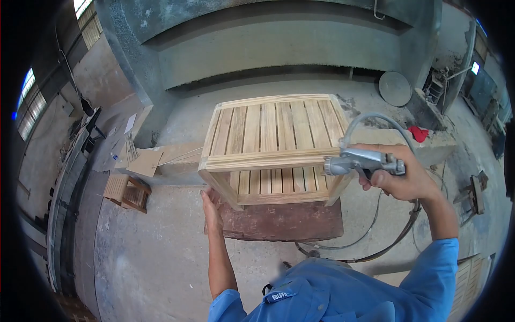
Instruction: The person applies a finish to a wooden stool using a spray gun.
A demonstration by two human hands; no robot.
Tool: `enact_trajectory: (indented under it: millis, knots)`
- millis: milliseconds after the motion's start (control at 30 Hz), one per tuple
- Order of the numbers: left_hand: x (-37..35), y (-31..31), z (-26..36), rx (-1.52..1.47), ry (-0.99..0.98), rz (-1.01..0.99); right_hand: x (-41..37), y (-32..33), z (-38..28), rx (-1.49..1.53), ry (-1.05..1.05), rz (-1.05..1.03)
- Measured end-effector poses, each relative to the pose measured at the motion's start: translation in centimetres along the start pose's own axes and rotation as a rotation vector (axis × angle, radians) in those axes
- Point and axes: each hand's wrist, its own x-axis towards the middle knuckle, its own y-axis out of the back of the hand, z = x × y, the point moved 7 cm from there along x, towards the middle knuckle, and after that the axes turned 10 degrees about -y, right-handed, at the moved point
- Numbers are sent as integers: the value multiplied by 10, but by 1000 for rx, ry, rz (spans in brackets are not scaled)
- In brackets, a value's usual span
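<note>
A pale wooden slatted two-tier table point(279, 126) stands in front of me, its top and lower shelf both made of parallel slats. It rests on a reddish-brown stand point(279, 222). My right hand point(405, 174) is wrapped round a metal spray gun point(357, 161) at the table's right front corner, the nozzle end pointing left along the front rail. A grey hose point(378, 117) loops up from the gun. My left hand point(212, 208) is at the left front leg, fingers extended along its lower part, partly hidden behind the wood.
A small slatted wooden stool point(127, 192) stands on the floor at left, near a cardboard piece point(144, 162). Dark hoses point(389, 244) trail across the floor at right. A round disc point(395, 88) leans in the booth point(279, 48) behind. A red cloth point(418, 133) lies on the ledge.
</note>
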Motion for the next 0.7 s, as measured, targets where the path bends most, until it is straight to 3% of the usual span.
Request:
enact_trajectory:
  millis: [167, 233, 333, 700]
  knots:
    - [0, -3, -1, -18, 25, 21, 30, 27, 10, 14, -29, 43]
    - [-1, -5, 1, -13, 19, 29, 48, 49, 21, 43, 26, 220]
    - [-2, -10, 2, -26, 19, 54, 73, 60, 32, 36, -25, 273]
    - [1, 3, -4, 23, -12, -60, 65, -29, -2, 75, 116, -117]
